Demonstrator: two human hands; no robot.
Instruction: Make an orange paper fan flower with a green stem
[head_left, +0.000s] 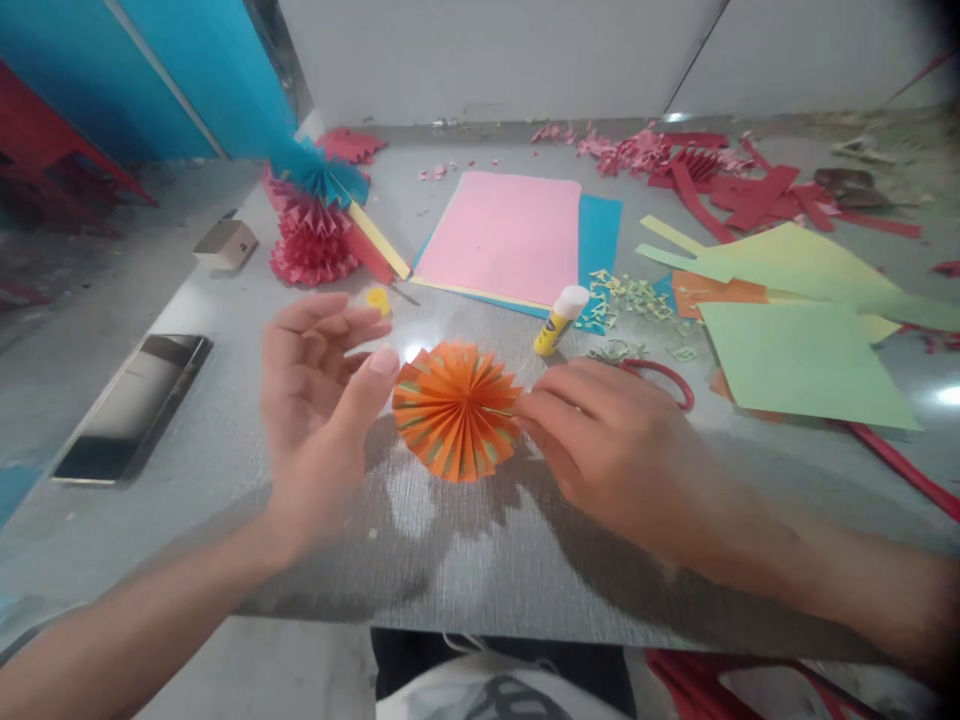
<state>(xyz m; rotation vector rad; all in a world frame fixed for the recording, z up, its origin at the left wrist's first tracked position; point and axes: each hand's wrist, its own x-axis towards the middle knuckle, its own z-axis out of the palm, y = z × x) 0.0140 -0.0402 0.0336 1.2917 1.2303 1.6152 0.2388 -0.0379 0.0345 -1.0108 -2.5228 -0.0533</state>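
Note:
An orange pleated paper rosette (459, 412), with greenish patches in its folds, is fanned into a full circle above the table. My right hand (611, 430) pinches its right edge between thumb and fingers. On the other side, my left hand (322, 400) has its fingers curved and apart, its thumb close to the rosette's left edge, and nothing shows in it. Just beyond my right hand stands a yellow glue stick (561, 320) with a white cap. Red scissor handles (667, 375) show partly from behind that hand.
Pink and blue sheets (502, 235) lie at the back middle. Stacked red, pink and blue pleated rosettes (315, 225) stand back left. A phone (135, 405) and small white box (225, 245) lie left. Green sheets (810, 360), red strips (757, 195) and paper scraps (634, 300) spread rightward.

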